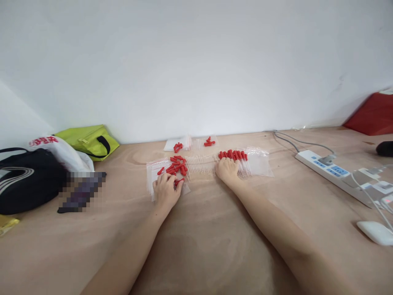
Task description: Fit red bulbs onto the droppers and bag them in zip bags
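Observation:
My left hand (pixel 166 190) is at the near edge of a pile of small red rubber caps (pixel 175 164), which lies on stacked clear zip bags (pixel 151 174). Between its thumb and forefinger is one red cap (pixel 178 181). A row of thin pale sticks (pixel 201 164) stretches from the pile to my right hand (pixel 227 170). The right fingers are curled down, closed, over the sticks by the row of red-capped sticks (pixel 233 155); what they pinch is hidden. A flat clear bag (pixel 259 162) lies right of that row.
Behind are two small bags with red caps, a left bag (pixel 168 144) and a right one (pixel 214 141). At left are a lime bag (pixel 89 137), a black bag (pixel 33 176) and a blurred dark object (pixel 82 192). A power strip (pixel 325 166) with cables is at right.

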Available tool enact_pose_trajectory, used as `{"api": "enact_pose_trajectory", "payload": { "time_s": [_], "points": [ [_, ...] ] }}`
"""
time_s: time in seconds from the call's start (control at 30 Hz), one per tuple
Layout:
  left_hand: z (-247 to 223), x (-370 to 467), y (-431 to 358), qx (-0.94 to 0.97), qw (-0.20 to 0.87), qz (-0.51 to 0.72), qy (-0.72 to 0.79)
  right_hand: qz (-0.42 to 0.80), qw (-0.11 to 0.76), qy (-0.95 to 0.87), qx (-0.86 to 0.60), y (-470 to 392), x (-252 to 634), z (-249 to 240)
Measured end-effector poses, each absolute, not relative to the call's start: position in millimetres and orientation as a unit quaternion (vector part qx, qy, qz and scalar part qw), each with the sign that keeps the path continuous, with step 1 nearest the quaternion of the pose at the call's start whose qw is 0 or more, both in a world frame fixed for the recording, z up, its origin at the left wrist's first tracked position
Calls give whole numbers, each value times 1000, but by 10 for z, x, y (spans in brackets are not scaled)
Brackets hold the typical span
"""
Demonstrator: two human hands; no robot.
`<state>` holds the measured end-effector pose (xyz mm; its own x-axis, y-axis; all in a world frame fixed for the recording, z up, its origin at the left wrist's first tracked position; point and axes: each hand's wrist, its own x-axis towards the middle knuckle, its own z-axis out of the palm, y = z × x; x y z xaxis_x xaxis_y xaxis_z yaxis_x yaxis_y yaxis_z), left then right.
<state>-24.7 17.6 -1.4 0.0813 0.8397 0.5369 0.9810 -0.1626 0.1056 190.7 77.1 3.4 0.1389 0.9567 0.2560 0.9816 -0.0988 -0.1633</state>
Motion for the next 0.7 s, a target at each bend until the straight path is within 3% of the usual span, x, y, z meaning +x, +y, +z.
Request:
{"api": "enact_pose_trajectory", "payload": {
  "time_s": [0.17,0.37,0.7],
  "points": [
    [7,-174,138,-753,115,-287,-581,-64,248,-712,-654,482,2097,-59],
    [1,32,17,-806,24,-297,-511,39,350,-816,-458,113,2303,-243],
    [17,114,-44,-840,-16,-278,-465,77,319,-855,-401,49,2152,-184]
  ]
}}
